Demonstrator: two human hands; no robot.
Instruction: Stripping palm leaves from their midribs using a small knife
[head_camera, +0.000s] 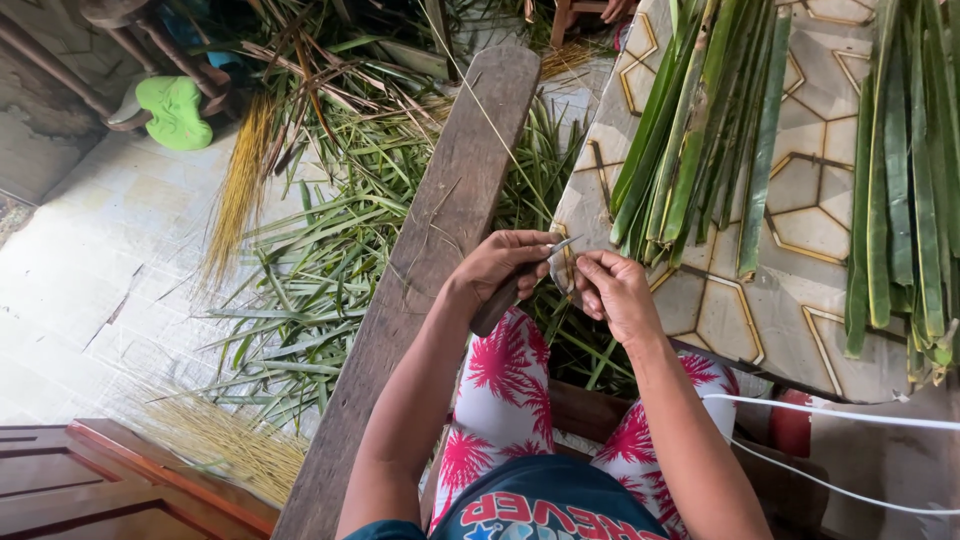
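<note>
The left hand (500, 265) is closed around the dark wooden handle of a small knife (520, 280), whose thin grey blade points right, toward the other hand. The right hand (615, 295) has its fingertips pinched together on something very thin at the blade's tip, most likely a leaf strip or midrib, though it is too fine to make out for certain. Both hands meet just above the person's lap, over red-and-white patterned trousers (500, 380), seemingly so the blade can run along the strip while the pinch keeps it taut.

A long weathered wooden plank (430, 250) slants from the lower left up past the left forearm, close enough to serve as a rest or working edge. To the right, a tabletop (800, 230) covered in pale cloth with gold hexagon lines carries two bundles of long green palm leaf strips (700, 130), laid side by side and hanging over the near edge, within easy reach of the right hand.

On the pale tiled floor (100, 250) to the left lies a loose heap of discarded green leaf blades (320, 270), with sheaves of thin yellow-brown midribs (240, 180) kept apart from it. A bright green sandal (172, 110) lies near the top left corner.
</note>
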